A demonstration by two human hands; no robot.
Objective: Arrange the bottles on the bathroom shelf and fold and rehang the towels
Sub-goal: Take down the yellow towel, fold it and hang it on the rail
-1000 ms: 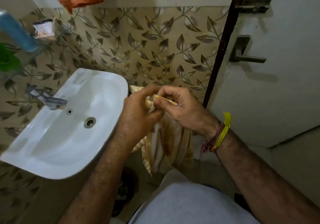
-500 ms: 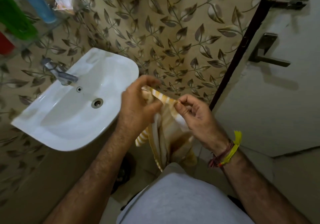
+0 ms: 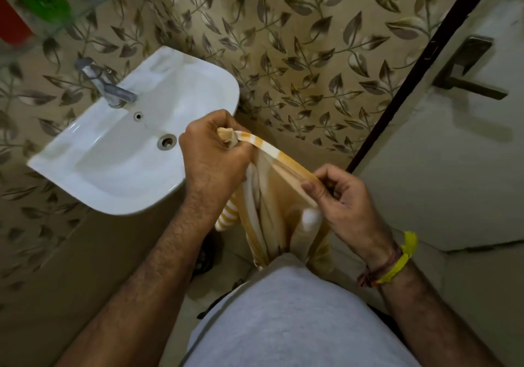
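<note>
Since the earlier frame the hands have drawn apart, left hand (image 3: 211, 158) and right hand (image 3: 344, 203) each pinching the top edge of the striped towel (image 3: 272, 210), which hangs beside the sink (image 3: 198, 88); recommend keeping that edge taut and corners level before folding.

A home bathroom: a white washbasin (image 3: 136, 151) with tap (image 3: 109, 90) against leaf-patterned wall tiles (image 3: 297, 40), beside a door (image 3: 453, 139).
</note>
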